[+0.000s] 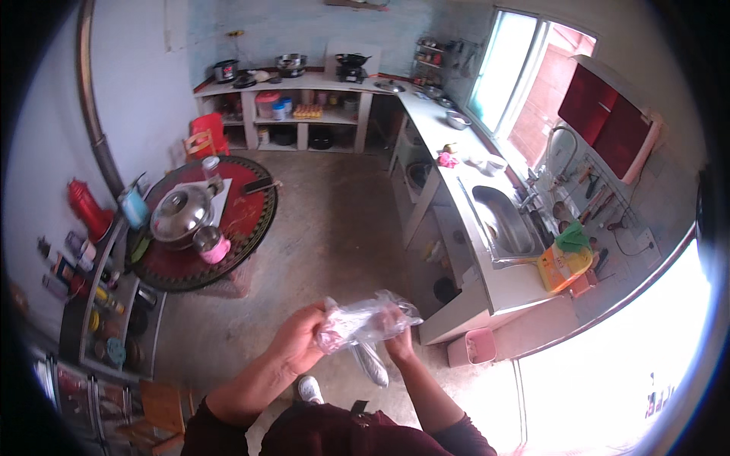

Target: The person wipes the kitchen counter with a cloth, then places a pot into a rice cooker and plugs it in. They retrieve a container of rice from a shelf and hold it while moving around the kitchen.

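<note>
Held up before my body is a clear plastic bag (356, 325) with something pinkish in its left end. My left hand (302, 336) grips the bag at that end. Around its right part is my right hand (396, 328), partly seen through the crumpled film. A long silvery thing (372, 365), perhaps wrapped in plastic, shows below the bag; I cannot tell whether it hangs from a hand or is my other shoe.
A round red table (245, 216) with a lidded steel pot (181, 215) stands at the left. The white counter (428, 122) with a steel sink (502, 219) runs along the right. A pink bin (472, 349) stands on the floor, and a wooden chair (162, 407) is at lower left.
</note>
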### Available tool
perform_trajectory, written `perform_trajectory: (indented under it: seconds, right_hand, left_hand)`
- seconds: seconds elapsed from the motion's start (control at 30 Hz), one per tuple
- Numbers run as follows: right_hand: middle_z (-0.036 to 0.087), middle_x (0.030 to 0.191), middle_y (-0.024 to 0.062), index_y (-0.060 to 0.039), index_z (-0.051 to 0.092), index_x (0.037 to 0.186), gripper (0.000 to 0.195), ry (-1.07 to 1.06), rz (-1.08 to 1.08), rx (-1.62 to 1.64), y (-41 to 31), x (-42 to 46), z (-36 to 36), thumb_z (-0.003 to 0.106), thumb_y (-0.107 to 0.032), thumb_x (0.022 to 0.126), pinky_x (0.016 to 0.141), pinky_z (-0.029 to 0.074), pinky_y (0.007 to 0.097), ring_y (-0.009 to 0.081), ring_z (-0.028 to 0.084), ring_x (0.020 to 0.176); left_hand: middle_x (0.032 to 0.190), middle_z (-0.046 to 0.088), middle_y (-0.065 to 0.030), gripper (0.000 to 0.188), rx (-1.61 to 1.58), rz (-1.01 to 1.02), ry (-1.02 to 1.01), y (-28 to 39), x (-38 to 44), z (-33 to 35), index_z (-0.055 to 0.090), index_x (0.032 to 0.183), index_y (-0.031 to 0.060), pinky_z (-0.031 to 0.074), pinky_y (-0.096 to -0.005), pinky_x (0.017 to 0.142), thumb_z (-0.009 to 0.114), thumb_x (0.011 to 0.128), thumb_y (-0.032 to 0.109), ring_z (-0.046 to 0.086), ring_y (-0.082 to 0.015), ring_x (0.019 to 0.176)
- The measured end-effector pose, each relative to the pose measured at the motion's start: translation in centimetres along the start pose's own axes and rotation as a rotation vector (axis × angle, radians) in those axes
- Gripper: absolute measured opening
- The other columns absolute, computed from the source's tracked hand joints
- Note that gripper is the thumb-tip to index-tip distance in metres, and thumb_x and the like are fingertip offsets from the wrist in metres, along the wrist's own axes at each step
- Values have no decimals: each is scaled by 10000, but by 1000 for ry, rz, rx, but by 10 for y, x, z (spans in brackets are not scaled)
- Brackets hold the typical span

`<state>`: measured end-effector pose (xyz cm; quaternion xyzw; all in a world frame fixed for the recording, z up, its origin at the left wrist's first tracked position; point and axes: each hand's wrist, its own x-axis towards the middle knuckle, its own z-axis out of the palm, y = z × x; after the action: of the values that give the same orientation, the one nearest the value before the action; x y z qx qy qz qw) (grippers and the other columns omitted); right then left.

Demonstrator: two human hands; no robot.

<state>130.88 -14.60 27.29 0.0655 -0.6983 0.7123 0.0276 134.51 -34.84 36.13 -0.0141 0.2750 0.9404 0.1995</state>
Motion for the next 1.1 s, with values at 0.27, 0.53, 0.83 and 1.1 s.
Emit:
perform_trajectory:
  seconds: [0.27,0.53,0.83,1.1]
  right_hand:
    - [550,949,-6,-84,525,1066,272,183,240,363,2,57,-71,648,-185,846,738,442,242,103,542,891]
    - [511,1208,19,-50,275,1449,779,-473,233,283,-6,114,-115,680,-32,784,886,431,268,94,502,1011]
    - [563,939,-13,-44,553,998,158,-309,47,290,4,186,-172,580,10,852,765,435,231,81,525,865]
    - [538,857,-32,-81,538,986,142,-1,339,574,-19,212,-195,496,-8,872,644,402,215,66,504,750]
  left_hand:
    - [633,423,21,94,85,-111,-19,9,118,14,515,796,62,346,-269,543,430,837,66,380,-99,543]
    - [714,509,13,170,311,-121,131,-33,208,49,586,903,22,363,-216,553,438,819,23,462,-71,607]
    - [727,503,24,146,786,-16,-103,-68,267,83,575,889,51,332,-217,562,434,891,87,420,-56,620]
    - [971,561,-97,626,984,201,54,-64,275,63,373,1302,-12,456,-287,773,635,871,359,554,-176,854]
